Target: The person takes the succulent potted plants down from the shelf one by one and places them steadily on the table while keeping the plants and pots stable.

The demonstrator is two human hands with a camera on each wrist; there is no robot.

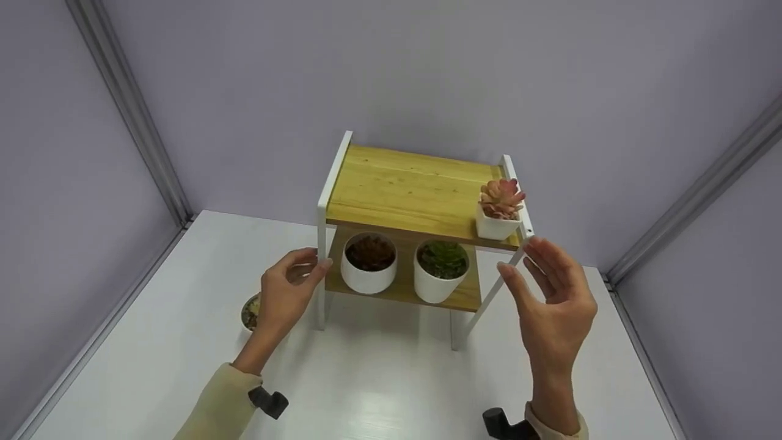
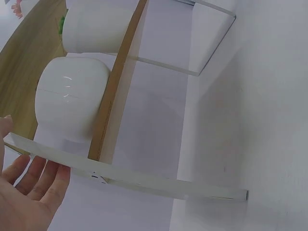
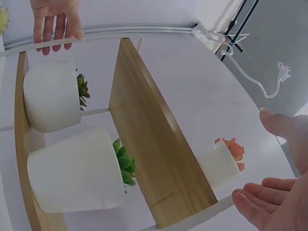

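A small two-tier plant stand (image 1: 394, 183) with wooden shelves and white side frames stands in front of me. My left hand (image 1: 287, 293) holds its front left post, with the thumb on one side and the fingers on the other. My right hand (image 1: 556, 305) is at the front right corner, thumb and fingers spread apart, fingertips near or touching the frame. A pink succulent in a square white pot (image 1: 498, 227) sits at the upper shelf's right front. On the lower shelf are a dark reddish succulent in a white pot (image 1: 368, 280) and a green succulent in a white pot (image 1: 437, 287).
Another potted plant (image 1: 249, 313) stands on the white table (image 1: 379, 391), partly hidden behind my left hand. Grey-white walls with metal corner rails (image 1: 131, 116) enclose the table. A white cable (image 3: 255, 84) shows in the right wrist view.
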